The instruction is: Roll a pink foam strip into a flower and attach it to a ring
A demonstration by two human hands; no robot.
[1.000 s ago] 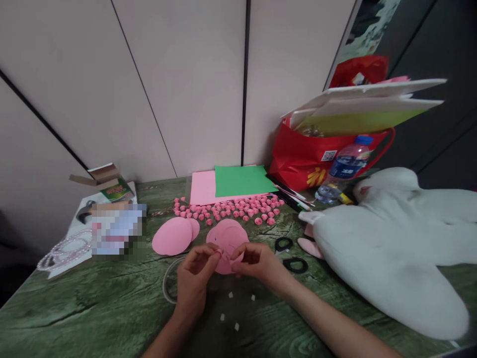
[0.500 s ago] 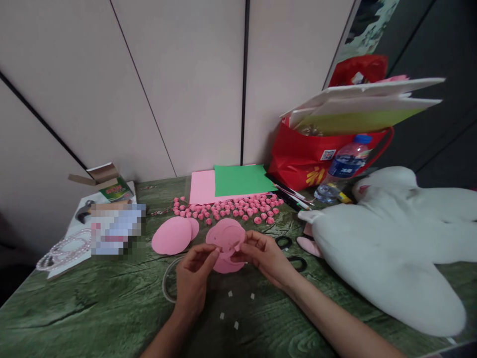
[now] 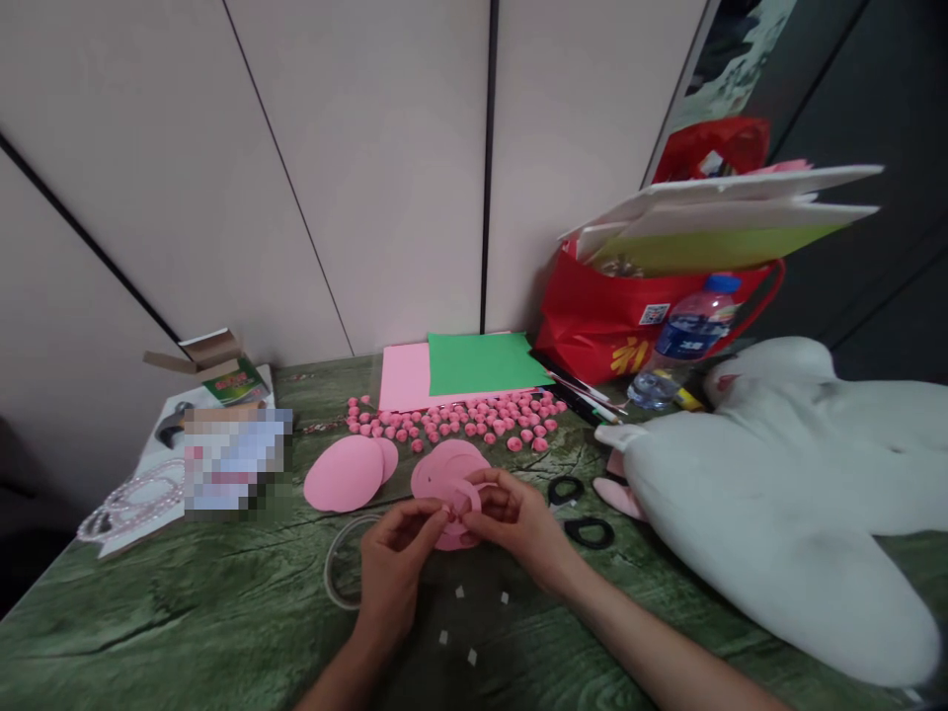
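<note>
A curled pink paper strip (image 3: 474,500) is pinched between the fingers of my two hands, above the middle of the table. My left hand (image 3: 400,548) is closed, with thumb and forefinger together on the strip's inner end. The fingers of my right hand (image 3: 518,518) close on the strip from the other side, where a loop of it curves upward. Below and behind them lie overlapping pink paper rounds (image 3: 444,462), partly covered by my hands. To the left is another pair of pink paper rounds (image 3: 342,474). Several small rolled paper roses (image 3: 444,423) lie further back.
A clear tape roll (image 3: 339,568) sits by my left wrist; black rings (image 3: 589,533) lie right of my right hand. Small white squares (image 3: 472,656) dot the front. A white plush toy (image 3: 755,513), bottle (image 3: 685,341) and red bag (image 3: 585,316) occupy the right; green paper (image 3: 485,362) lies behind.
My hands have come closer together and slightly lower. The strip between them now shows a clearer upright loop at my right fingers. The view has shifted slightly.
</note>
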